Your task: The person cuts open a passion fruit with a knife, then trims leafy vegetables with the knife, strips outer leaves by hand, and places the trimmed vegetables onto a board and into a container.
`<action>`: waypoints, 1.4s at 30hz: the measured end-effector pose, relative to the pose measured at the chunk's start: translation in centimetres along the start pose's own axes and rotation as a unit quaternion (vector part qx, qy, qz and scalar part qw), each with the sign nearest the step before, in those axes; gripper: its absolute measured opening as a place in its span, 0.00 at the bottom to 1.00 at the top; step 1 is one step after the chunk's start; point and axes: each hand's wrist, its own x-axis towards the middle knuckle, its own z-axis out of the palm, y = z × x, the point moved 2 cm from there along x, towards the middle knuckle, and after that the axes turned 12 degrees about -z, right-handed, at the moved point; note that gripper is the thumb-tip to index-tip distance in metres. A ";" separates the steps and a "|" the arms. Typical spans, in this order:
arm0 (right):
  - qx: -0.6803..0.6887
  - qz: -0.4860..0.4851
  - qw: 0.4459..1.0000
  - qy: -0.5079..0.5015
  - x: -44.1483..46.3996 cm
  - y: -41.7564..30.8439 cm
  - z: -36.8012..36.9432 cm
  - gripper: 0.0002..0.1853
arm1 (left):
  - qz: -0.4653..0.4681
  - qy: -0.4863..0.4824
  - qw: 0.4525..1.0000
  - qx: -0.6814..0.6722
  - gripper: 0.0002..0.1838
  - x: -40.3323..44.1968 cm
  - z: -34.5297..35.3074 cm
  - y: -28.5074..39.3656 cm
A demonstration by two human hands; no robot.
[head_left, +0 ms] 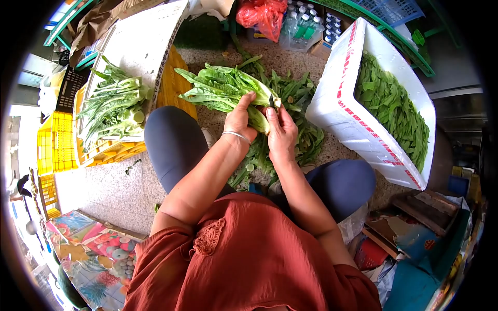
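Note:
My left hand [240, 120], with a bangle at the wrist, is wrapped round a head of long-leaf lettuce [228, 85]. The leaves point left and the pale cut stem end points right. My right hand [281, 133] is closed at that stem end around a small knife [271, 100]; only a short dark part of it shows, and the handle is hidden in the fingers. Below both hands, loose green leaves [306, 137] lie heaped on the floor between my knees.
At left, a pile of lettuce heads [116, 106] rests on a white board over yellow crates [54, 142]. A white foam box [332, 98] full of leaves leans at right. Bottles [303, 26] and a red plastic bag [262, 18] stand at the back. Patterned cardboard [93, 254] lies lower left.

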 end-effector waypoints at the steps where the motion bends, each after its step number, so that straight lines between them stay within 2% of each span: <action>1: 0.000 0.000 1.000 0.000 -0.1 0.0 0.1 0.17 | -0.001 0.000 1.000 0.000 0.12 0.1 0.0 -0.1; 4: -0.023 -0.001 0.999 0.034 -0.1 -0.3 0.0 0.16 | 0.002 0.013 1.000 0.003 0.11 -0.1 0.1 -0.2; 6: 0.111 0.200 0.971 0.076 0.2 -0.4 -0.9 0.17 | 0.005 0.031 0.999 0.010 0.10 -1.3 0.7 0.0; 7: 0.178 0.248 0.950 0.064 0.3 0.2 -2.1 0.19 | -0.002 0.021 1.000 0.004 0.09 -1.2 0.6 0.5; 12: 0.208 0.293 0.924 0.131 0.5 0.7 -3.8 0.19 | 0.009 -0.006 1.000 -0.010 0.11 -1.0 0.5 1.5; 14: 0.113 0.232 0.965 0.050 0.0 -0.5 -2.8 0.18 | 0.010 -0.015 1.000 -0.019 0.12 -0.7 0.7 1.8; 16: 0.043 0.107 0.993 0.003 -0.8 -1.5 -1.5 0.23 | -0.007 -0.011 0.998 -0.055 0.12 -0.5 1.0 1.9; 18: 0.037 0.051 0.997 -0.046 -2.0 -1.5 -0.8 0.28 | -0.006 0.008 0.998 -0.069 0.12 -0.2 1.3 2.0; 20: 0.006 -0.005 0.997 -0.079 -2.6 -1.1 -0.3 0.28 | -0.017 -0.005 0.997 -0.069 0.12 0.3 1.3 2.0; 26: -0.062 -0.026 0.995 -0.078 -2.4 -0.4 -0.2 0.25 | -0.027 -0.002 0.997 -0.069 0.13 0.6 1.2 1.7; 28: -0.158 -0.101 0.980 -0.074 -2.4 -0.8 0.1 0.22 | -0.025 0.010 0.997 -0.073 0.13 0.7 1.2 1.6; 31: -0.166 -0.143 0.975 -0.033 -2.6 -0.3 0.2 0.21 | -0.029 0.025 0.997 -0.071 0.13 0.2 1.7 1.1; 34: -0.201 -0.136 0.970 -0.028 -2.7 -0.5 -0.1 0.20 | -0.020 0.014 0.997 -0.069 0.13 0.4 1.7 0.8; 36: -0.168 -0.159 0.973 -0.013 -2.5 -0.4 -0.5 0.20 | -0.022 0.014 0.997 -0.079 0.12 0.1 1.8 0.7; 37: -0.003 0.000 1.000 0.007 -2.5 -0.2 -1.3 0.21 | -0.022 0.011 0.996 -0.084 0.12 -0.1 1.8 0.8; 38: 0.162 0.159 0.973 0.027 -2.5 -0.3 -1.4 0.21 | -0.023 0.008 0.996 -0.089 0.11 -0.3 1.8 0.9; 39: 0.183 0.200 0.959 0.086 -2.3 -1.0 -0.9 0.23 | -0.031 -0.002 0.995 -0.097 0.11 0.0 1.3 1.2; 42: 0.113 0.239 0.961 0.081 -0.9 -0.8 -2.4 0.25 | -0.051 -0.046 0.994 -0.085 0.14 -0.1 1.1 1.8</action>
